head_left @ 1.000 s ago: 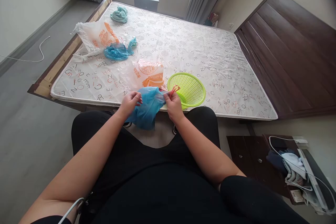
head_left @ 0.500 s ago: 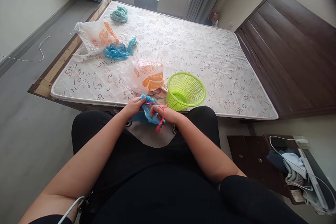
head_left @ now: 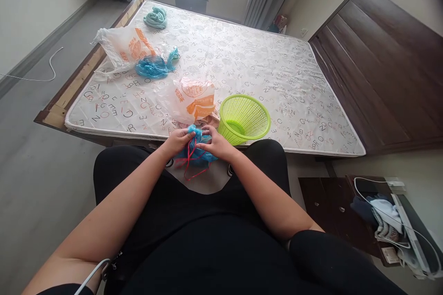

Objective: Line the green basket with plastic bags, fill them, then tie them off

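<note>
A blue plastic bag [head_left: 194, 133] is bunched up between my hands, above my lap at the mattress edge. My left hand [head_left: 179, 141] pinches its gathered neck. A red string [head_left: 188, 159] hangs in loops from the neck, over the lower part of the bag. On the other side, my right hand [head_left: 216, 143] has its fingers apart beside the bag, with the fingertips close to or touching it. Just beyond my right hand stands a green mesh basket [head_left: 245, 117], tilted towards me. A white plastic bag with orange print [head_left: 197, 99] lies behind the hands.
On the mattress [head_left: 263, 64] lie another printed white bag [head_left: 126, 46], a second blue bag [head_left: 152, 67] and a rolled teal cloth [head_left: 155, 17]. At the right is a dark nightstand [head_left: 325, 203] with cables and cloths. A wooden headboard [head_left: 377, 69] rises behind the bed.
The red string has gone from around my right hand and now dangles from the bag's neck. My right hand has lifted slightly and opened towards the bag. The left keeps its pinch.
</note>
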`<action>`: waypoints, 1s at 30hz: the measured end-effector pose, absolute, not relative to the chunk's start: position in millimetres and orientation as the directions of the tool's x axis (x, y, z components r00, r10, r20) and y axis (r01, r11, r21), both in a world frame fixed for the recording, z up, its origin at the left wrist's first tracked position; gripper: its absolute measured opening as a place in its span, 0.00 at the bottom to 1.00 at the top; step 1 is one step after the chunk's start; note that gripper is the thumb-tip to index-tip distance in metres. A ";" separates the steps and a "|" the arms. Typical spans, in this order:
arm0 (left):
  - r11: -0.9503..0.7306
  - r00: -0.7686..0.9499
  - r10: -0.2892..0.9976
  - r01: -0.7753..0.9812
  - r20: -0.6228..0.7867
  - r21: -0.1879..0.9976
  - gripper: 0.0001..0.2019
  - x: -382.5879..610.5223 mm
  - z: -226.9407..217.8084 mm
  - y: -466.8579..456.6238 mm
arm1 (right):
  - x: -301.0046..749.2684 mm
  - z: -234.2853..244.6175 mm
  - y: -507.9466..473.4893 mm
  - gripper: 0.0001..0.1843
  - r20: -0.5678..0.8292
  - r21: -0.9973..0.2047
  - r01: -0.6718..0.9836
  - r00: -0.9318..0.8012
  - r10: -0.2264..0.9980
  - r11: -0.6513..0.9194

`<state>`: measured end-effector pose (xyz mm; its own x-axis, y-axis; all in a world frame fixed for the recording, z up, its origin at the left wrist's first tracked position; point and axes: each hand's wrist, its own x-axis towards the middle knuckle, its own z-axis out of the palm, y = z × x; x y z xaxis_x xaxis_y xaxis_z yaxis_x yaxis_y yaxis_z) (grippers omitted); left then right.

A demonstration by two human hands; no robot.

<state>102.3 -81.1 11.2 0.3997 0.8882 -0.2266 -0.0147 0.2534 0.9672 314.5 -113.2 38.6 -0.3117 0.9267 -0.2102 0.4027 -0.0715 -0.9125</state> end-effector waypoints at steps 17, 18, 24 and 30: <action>-0.018 0.226 0.970 0.442 -0.091 0.897 0.21 78.7 33.9 -65.5 | 324.3 42.8 -107.7 0.11 0.097 -0.879 0.475 0.104 0.990 0.036; -0.009 0.202 0.975 0.438 -0.089 0.899 0.21 77.3 33.4 -65.0 | 324.1 42.2 -108.1 0.11 0.115 -0.884 0.466 0.133 0.984 0.041; 0.169 0.274 0.942 0.118 -0.196 0.979 0.24 84.8 28.7 -72.2 | 300.4 33.9 -116.1 0.22 0.053 -0.936 0.347 -0.047 0.997 0.066; 0.147 0.381 0.904 0.143 -0.191 0.979 0.26 98.1 27.0 -80.1 | 285.2 23.6 -119.6 0.08 -0.077 -0.829 0.557 -0.211 0.974 0.056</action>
<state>98.1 -80.1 27.0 0.3814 0.9043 -0.1914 0.1433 0.1467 0.9787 285.2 -119.6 23.6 -0.2114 0.9744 -0.0766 0.5569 0.0557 -0.8287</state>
